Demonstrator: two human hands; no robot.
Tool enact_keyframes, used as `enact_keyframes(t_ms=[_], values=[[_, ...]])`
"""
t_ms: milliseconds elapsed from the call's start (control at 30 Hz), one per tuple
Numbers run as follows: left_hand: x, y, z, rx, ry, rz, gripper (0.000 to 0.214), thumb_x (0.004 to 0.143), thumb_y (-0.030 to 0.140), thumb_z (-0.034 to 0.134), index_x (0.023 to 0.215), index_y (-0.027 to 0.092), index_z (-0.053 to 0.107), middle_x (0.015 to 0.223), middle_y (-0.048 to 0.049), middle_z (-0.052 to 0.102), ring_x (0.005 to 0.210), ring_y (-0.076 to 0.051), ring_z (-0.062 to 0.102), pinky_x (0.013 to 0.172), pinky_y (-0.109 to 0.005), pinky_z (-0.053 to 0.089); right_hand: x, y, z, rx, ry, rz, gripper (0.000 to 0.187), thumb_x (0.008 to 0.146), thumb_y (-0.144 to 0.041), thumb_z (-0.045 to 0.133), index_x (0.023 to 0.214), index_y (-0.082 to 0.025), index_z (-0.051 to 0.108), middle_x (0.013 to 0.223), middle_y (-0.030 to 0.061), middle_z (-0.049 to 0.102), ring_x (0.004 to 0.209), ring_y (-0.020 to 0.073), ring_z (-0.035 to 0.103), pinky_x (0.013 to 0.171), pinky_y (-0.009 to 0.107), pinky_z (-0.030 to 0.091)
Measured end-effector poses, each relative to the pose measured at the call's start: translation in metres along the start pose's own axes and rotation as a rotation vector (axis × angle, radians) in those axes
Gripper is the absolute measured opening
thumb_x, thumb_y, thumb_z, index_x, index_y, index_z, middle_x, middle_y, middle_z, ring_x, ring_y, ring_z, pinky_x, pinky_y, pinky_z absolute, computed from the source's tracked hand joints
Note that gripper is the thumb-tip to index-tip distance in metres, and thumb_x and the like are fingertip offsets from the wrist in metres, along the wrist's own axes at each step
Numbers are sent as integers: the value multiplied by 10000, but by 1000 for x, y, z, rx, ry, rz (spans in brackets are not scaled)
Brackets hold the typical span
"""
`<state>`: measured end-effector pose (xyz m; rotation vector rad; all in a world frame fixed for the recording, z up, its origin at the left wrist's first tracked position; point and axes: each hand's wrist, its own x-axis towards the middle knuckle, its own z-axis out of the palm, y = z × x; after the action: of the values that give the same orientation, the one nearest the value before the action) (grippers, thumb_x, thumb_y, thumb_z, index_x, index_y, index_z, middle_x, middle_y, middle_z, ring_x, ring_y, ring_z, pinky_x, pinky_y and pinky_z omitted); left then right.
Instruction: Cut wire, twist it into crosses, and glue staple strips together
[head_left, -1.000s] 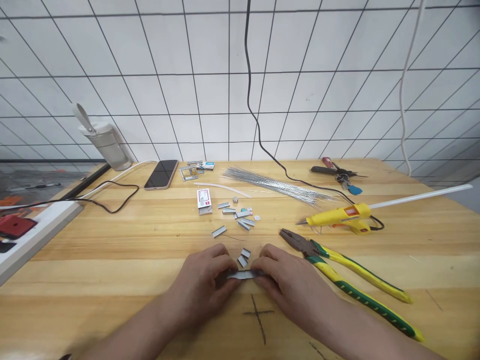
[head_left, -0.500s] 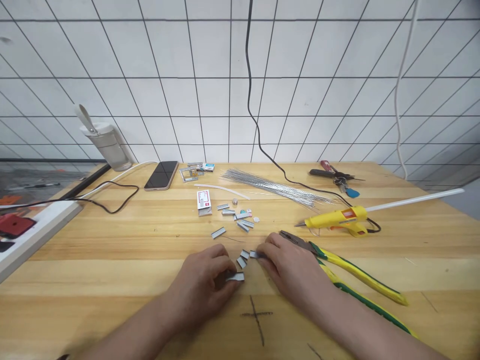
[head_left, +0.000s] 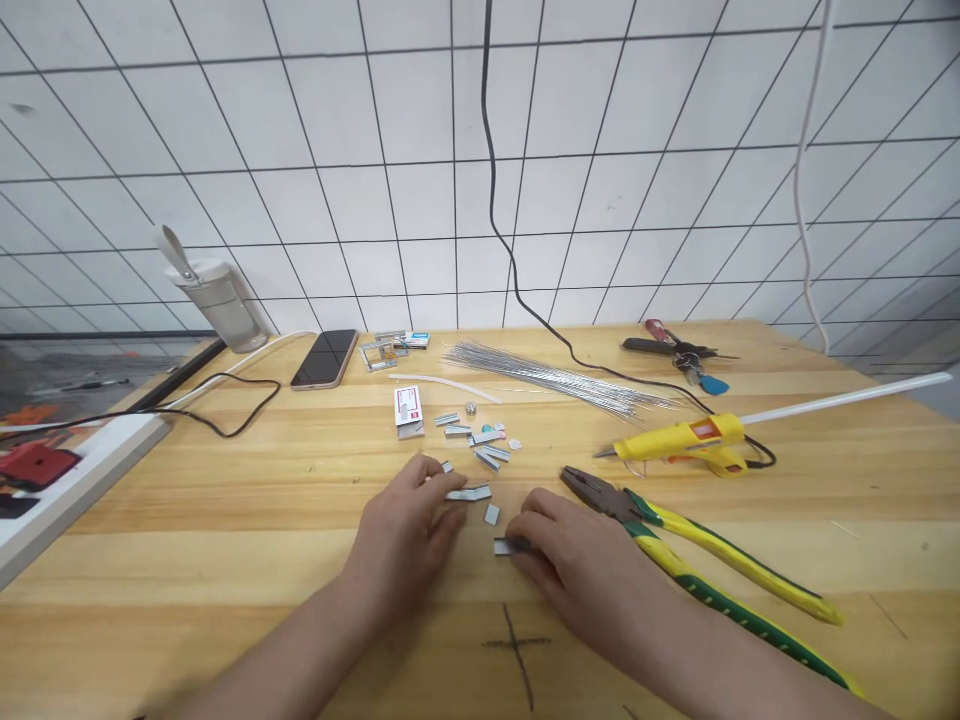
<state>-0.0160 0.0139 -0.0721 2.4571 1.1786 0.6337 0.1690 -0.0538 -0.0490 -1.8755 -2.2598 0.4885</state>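
At the back left of the surface [head_left: 225, 540], a phone [head_left: 325, 359] lies near a lidded bottle [head_left: 227, 310]. Farther right, a bundle of thin wires [head_left: 551, 377] lies near some keys [head_left: 684, 349]. A yellow glue gun [head_left: 675, 442] holding a white stick [head_left: 847, 398] rests beyond the pliers [head_left: 628, 506]. A white gridded wall [head_left: 409, 115] stands behind.

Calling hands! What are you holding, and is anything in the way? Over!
Right hand pinching metal strip. Left hand at metal pieces, grip unclear. Maybe in the way: loose piece between hands.
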Motion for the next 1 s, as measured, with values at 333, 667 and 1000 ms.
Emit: enact_keyframes(t_ms=[333, 667, 1000], values=[[-5, 16, 3, 292, -175, 193, 280, 763, 74, 448, 952, 247, 562, 914, -43, 521, 759, -177, 511, 579, -253, 391, 0, -2, 0, -67, -48, -3, 220, 855, -146, 436, 992, -239, 579, 892, 41, 589, 814, 214, 586, 654, 313, 420], [-16, 12, -3, 27, -136, 160, 113, 827, 171, 461, 871, 220, 553, 933, -47, 536, 809, -173, 534, 666, -277, 433, -7, 13, -3, -31, -17, -93, 247, 831, -127, 454, 982, -253, 603, 883, 29, 590, 836, 204, 584, 668, 307, 416], [-9, 14, 6, 72, -141, 84, 103, 848, 235, 476, 908, 233, 561, 870, -25, 562, 769, -172, 554, 637, -273, 427, 1, 13, 2, -34, 46, -43, 260, 861, -146, 437, 996, -234, 640, 876, 48, 581, 836, 208, 584, 679, 315, 450]])
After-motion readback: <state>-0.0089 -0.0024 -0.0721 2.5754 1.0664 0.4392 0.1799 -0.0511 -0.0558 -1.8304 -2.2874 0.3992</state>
